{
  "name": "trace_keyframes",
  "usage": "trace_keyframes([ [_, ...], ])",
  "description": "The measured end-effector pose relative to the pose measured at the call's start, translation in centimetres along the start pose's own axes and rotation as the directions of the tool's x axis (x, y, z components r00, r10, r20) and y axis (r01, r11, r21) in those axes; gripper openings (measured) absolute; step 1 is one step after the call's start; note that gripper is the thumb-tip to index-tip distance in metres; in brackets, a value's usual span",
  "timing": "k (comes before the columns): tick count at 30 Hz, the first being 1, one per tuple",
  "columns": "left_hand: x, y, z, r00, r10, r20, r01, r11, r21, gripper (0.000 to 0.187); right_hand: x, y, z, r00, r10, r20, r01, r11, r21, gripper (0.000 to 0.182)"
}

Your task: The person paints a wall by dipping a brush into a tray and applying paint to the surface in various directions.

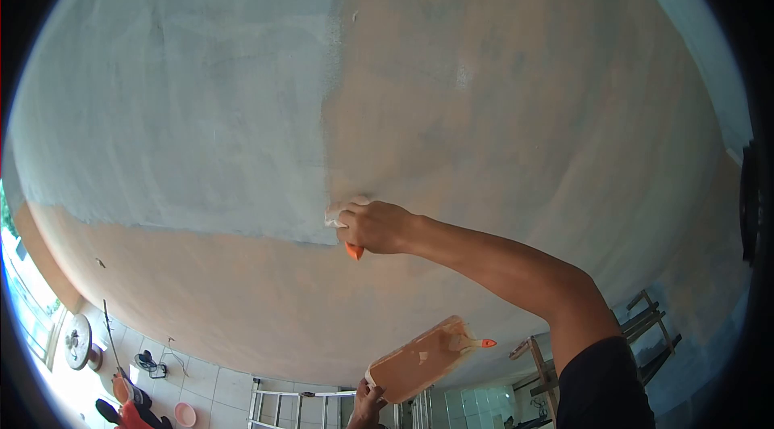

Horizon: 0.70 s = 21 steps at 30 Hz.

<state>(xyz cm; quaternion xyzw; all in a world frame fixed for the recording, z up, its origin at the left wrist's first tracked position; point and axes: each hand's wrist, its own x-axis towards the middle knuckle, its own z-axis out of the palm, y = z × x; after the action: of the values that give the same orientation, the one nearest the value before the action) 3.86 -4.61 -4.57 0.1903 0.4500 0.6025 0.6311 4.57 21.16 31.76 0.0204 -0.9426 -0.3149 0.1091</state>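
My right hand [375,227] is closed around a paintbrush [355,251] whose orange handle end points down below the fist. Its whitish head lies against the wall, mostly covered by my fingers, at the lower right corner of a pale grey coated area [201,106]. Around that area the wall [516,147] shows a brownish, blotchy surface. Low in the view, my left hand [368,406] grips the end of a brown rectangular tray [415,368]. A second brush [476,343] with an orange handle tip rests across the tray's far end.
A metal ladder [302,409] stands below. On the tiled floor are a small fan [149,363], a pink basin [185,414] and a round spool-like object [78,342]. A person in red [133,413] is at lower left. Wooden trestles [536,368] stand at right.
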Motion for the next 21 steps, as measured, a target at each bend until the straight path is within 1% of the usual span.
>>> trace_keyframes([
  [2, 0.4, -0.5, -0.3, 1.0, 0.002, 0.031, -0.002, 1.0, -0.002, 0.068, 0.4, 2.3, -0.5, 0.973, 0.039, -0.229, 0.002, 0.984, 0.178, 0.007],
  [4, 0.4, -1.0, -0.5, 0.999, -0.012, 0.03, 0.013, 1.0, -0.013, 0.069, 2.0, 6.5, -6.5, 0.977, 0.202, -0.068, -0.17, 0.931, 0.322, 0.008],
  [5, 0.5, -0.7, -0.5, 0.999, -0.007, 0.033, 0.007, 1.0, -0.01, 0.069, 3.1, 9.7, -8.6, 0.963, 0.257, -0.082, -0.233, 0.946, 0.227, 0.013],
  [6, 0.6, -0.5, -0.4, 0.999, -0.003, 0.05, 0.003, 1.0, -0.005, 0.069, 4.2, 11.8, -12.6, 0.939, 0.324, -0.116, -0.284, 0.921, 0.267, 0.022],
  [7, 0.6, -0.2, -0.3, 0.998, 0.001, 0.065, -0.001, 1.0, -0.003, 0.07, 5.4, 15.1, -14.7, 0.924, 0.147, -0.354, -0.141, 0.989, 0.04, 0.031],
  [8, 0.4, 0.0, -0.2, 0.998, 0.003, 0.063, -0.003, 1.0, -0.007, 0.07, 6.4, 16.2, -18.9, 0.91, 0.233, -0.342, -0.268, 0.962, -0.056, 0.033],
  [9, 0.2, 0.2, 0.0, 0.999, -0.002, 0.035, 0.002, 1.0, -0.001, 0.071, 6.9, 16.2, -22.7, 0.878, 0.253, -0.407, -0.318, 0.943, -0.101, 0.026],
  [11, -0.2, 0.5, 0.2, 1.0, -0.012, 0.005, 0.012, 1.0, 0.001, 0.072, 8.0, 18.9, -26.4, 0.866, 0.235, -0.442, -0.42, 0.821, -0.386, 0.015],
  [12, -0.4, 0.6, 0.2, 1.0, 0.002, 0.019, -0.002, 1.0, 0.001, 0.072, 7.9, 18.5, -27.4, 0.867, 0.235, -0.44, -0.418, 0.823, -0.384, 0.015],
  [13, -0.5, 0.6, 0.2, 0.999, 0.017, 0.035, -0.017, 1.0, 0.001, 0.072, 7.8, 18.2, -28.4, 0.836, 0.264, -0.481, -0.454, 0.825, -0.337, 0.012],
  [14, -0.6, 0.3, 0.2, 0.999, 0.016, 0.034, -0.016, 1.0, -0.002, 0.072, 7.6, 17.8, -29.0, 0.803, 0.293, -0.518, -0.487, 0.825, -0.287, 0.009],
  [15, -0.6, 0.0, 0.2, 1.0, 0.007, 0.021, -0.007, 1.0, -0.015, 0.072, 6.9, 18.0, -27.6, 0.803, 0.296, -0.517, -0.488, 0.826, -0.284, 0.009],
  [17, -0.5, -0.3, 0.1, 1.0, -0.004, 0.013, 0.005, 1.0, -0.03, 0.071, 5.4, 18.9, -21.9, 0.892, 0.08, -0.444, -0.314, 0.817, -0.483, 0.008],
  [18, -0.5, -0.2, 0.0, 1.0, -0.001, 0.021, 0.002, 1.0, -0.019, 0.071, 4.5, 17.4, -18.3, 0.905, 0.191, -0.381, -0.353, 0.836, -0.42, 0.006],
  [19, -0.3, -0.1, 0.0, 1.0, 0.006, 0.028, -0.005, 1.0, -0.009, 0.071, 3.5, 14.5, -15.2, 0.904, 0.293, -0.31, -0.397, 0.845, -0.358, 0.005],
  [20, -0.2, 0.2, 0.0, 1.0, 0.005, 0.027, -0.005, 1.0, -0.011, 0.071, 2.7, 11.6, -13.9, 0.984, 0.124, -0.128, -0.176, 0.797, -0.578, 0.006],
  [21, -0.3, 0.4, 0.0, 0.999, 0.018, 0.033, -0.017, 1.0, -0.018, 0.07, 1.9, 9.4, -11.9, 0.99, 0.112, -0.089, -0.14, 0.884, -0.446, 0.006],
])
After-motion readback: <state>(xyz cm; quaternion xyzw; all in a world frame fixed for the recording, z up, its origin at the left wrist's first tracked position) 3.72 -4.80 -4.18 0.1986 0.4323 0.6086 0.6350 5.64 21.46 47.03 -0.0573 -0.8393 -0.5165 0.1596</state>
